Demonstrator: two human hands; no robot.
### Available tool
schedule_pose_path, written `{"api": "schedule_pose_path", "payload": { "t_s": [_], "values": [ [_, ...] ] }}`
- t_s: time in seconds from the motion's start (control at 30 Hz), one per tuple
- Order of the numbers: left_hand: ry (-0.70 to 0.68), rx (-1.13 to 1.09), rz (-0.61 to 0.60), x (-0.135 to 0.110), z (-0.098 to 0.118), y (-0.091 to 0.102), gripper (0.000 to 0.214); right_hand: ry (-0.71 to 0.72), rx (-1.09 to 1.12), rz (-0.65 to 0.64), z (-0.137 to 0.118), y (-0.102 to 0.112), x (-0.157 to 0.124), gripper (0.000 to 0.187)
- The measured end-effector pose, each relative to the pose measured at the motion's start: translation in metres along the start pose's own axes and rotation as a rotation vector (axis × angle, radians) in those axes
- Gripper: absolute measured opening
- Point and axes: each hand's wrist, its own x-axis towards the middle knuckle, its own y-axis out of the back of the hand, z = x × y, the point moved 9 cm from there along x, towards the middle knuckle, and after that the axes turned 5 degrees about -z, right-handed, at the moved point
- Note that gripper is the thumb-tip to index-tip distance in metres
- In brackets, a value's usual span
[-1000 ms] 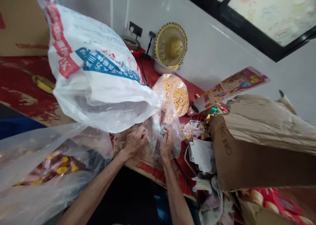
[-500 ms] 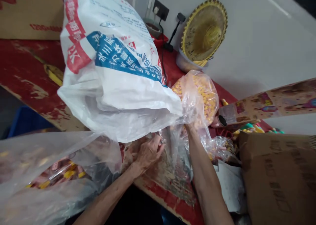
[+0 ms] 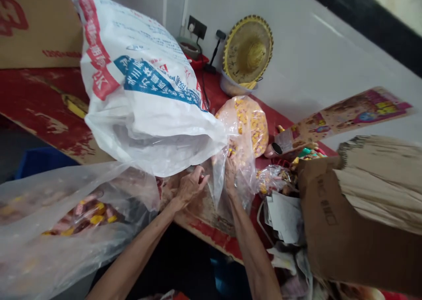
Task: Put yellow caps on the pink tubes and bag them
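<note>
A clear plastic bag (image 3: 245, 128) full of small yellow and pink pieces lies on the red table (image 3: 39, 98). My right hand (image 3: 231, 172) reaches into its loose mouth, the fingers hidden by the plastic film. My left hand (image 3: 187, 188) sits just left of it with fingers curled, pinching the edge of the clear plastic under a big white printed sack (image 3: 141, 93). The sack lies tilted, its open end hanging over both hands.
A clear bag of wrapped sweets (image 3: 75, 216) fills the near left. A torn cardboard box (image 3: 346, 212) stands at right, with papers (image 3: 283, 212) beside it. A straw hat (image 3: 247, 49) leans on the wall above a bowl. Another box (image 3: 29, 27) stands far left.
My right hand, which had stretched up into the bag half a second ago, has drawn back down towards the bag's mouth. The view has shifted back and right.
</note>
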Motion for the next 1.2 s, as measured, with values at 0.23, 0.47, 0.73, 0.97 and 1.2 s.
{"api": "schedule_pose_path", "payload": {
  "t_s": [0.23,0.47,0.73,0.97,1.2],
  "values": [
    [-0.037,-0.152,0.049,0.003,0.003,0.014,0.009,-0.198,-0.012,0.283,-0.015,0.056,-0.053,0.039],
    [-0.2,0.019,0.231,-0.019,0.021,0.035,0.016,-0.168,0.194,0.189,-0.053,0.043,-0.096,0.043],
    [-0.36,0.354,0.011,-0.015,0.039,0.019,0.015,-0.111,0.243,0.022,-0.073,0.003,-0.104,0.039],
    [-0.425,0.419,0.092,-0.019,0.053,0.018,0.019,-0.087,0.215,0.058,-0.074,0.01,-0.108,0.04],
    [-0.373,0.224,0.103,-0.011,0.017,0.01,0.032,-0.254,0.308,0.161,-0.064,0.006,-0.09,0.031]
  ]
}}
